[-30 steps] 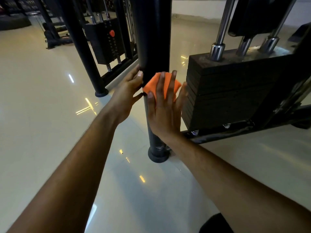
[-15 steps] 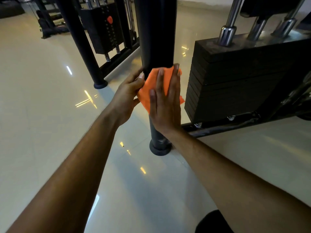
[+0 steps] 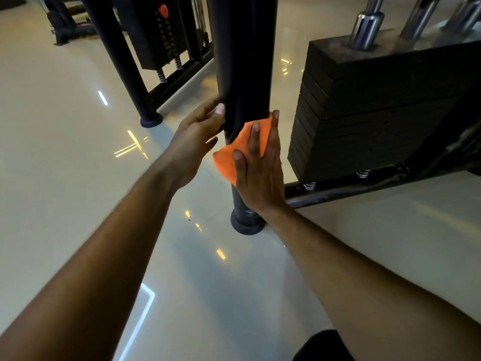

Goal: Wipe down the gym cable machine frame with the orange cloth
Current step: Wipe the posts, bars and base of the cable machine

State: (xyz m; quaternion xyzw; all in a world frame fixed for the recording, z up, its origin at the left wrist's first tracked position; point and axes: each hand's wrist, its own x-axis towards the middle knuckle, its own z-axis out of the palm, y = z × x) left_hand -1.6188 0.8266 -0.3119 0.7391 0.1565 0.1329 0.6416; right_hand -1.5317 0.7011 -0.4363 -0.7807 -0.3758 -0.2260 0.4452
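**Wiping the lower upright post, right palm pressing cloth**

Head view: the right hand (image 3: 260, 173) is lying flat, fingers straight, pressing the orange cloth (image 3: 240, 149) against the near face of the black upright post (image 3: 243, 61) of the cable machine frame. No pinch, just flat palm pressure, likely to keep as much cloth as possible on the rounded tube. One cloth corner is hanging loose off the post's left side. The left hand (image 3: 195, 136) is wrapping its fingers round the post's left edge just above the cloth, thumb on the front; probably steadying the person while leaning down. The cloth is sitting low on the post, above the round foot (image 3: 247, 226) on the glossy tiled floor (image 3: 65, 178). The weight stack (image 3: 377, 113) is standing just right of the post, with chrome guide rods (image 3: 367, 22) rising from its top. A second stack with a red selector knob (image 3: 164, 10) is standing further back. Judging from the hand position, the lowest stretch of post down to the foot looks like the next part to wipe.
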